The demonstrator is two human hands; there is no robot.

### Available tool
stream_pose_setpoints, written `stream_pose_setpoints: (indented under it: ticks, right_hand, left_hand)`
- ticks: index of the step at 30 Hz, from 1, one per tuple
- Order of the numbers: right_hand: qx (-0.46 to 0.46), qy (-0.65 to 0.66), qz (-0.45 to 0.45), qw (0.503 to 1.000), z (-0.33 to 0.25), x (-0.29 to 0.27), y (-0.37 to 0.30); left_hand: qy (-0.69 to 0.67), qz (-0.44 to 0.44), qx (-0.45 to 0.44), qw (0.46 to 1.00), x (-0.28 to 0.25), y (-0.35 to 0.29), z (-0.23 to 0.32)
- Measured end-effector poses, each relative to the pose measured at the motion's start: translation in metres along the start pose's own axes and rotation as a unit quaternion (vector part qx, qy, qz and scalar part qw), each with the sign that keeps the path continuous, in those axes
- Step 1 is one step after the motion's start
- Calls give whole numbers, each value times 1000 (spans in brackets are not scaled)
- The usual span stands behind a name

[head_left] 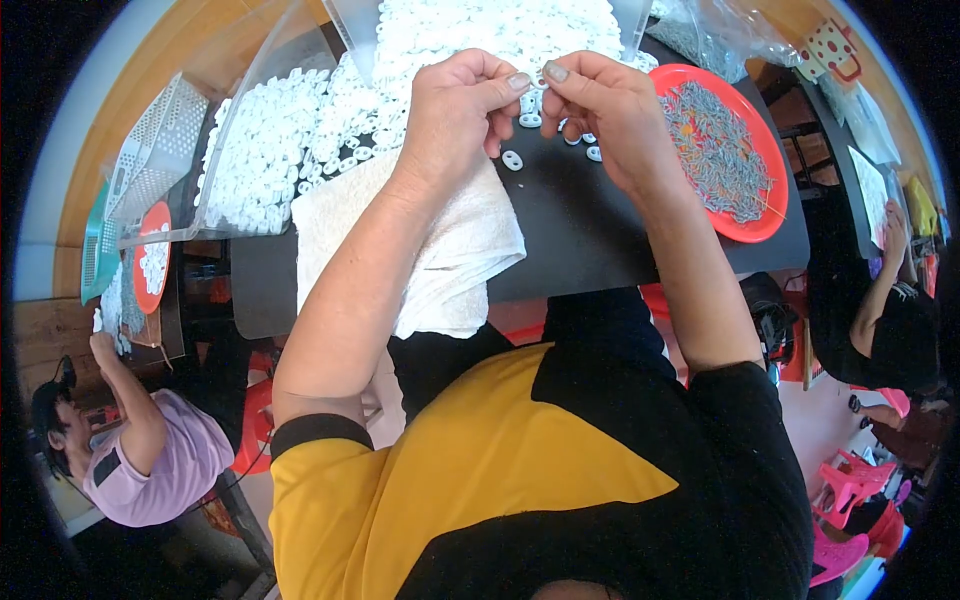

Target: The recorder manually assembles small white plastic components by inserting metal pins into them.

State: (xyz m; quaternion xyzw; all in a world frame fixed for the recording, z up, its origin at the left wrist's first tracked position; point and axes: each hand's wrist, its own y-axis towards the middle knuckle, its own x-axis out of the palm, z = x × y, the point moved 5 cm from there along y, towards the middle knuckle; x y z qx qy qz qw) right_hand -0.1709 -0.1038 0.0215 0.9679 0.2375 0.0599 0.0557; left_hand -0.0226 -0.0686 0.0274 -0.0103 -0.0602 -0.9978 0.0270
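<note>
White plastic pieces [290,140], small and two-holed, lie heaped far past counting across the far side of a black work board [600,230]. Four or five of them sit loose on the bare black surface just below the hands. Both hands meet over the near edge of the heap. The left hand [455,110] and the right hand [610,105] have thumb and forefinger tips pressed together on one small white piece [541,80] held between them; it is too small to say whether a second part is pinched in with it. The other fingers of each hand are curled under.

One white towel [430,250] lies folded on the board under the left wrist, touching the heap's edge. One red round plate [765,225] sits on the board just right of the right hand, filled with thin grey metal pins [715,150], too many to count. Two clear plastic bins [255,60] stand behind and left of the heap, tilted toward it.

Two other people are in view: one in a lilac shirt [150,455] at lower left, reaching up to a smaller red plate [152,260] of white pieces, and one in dark clothes [890,320] at the right rim. A white perforated basket [160,140] and a green one [98,250] stand at far left.
</note>
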Motion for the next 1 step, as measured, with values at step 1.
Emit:
stream_pose_setpoints:
  ticks: [1]
  right_hand:
    - [3,-9,2,1000,1,0,0]
  left_hand:
    - [1,-2,-1,1000,0,0,0]
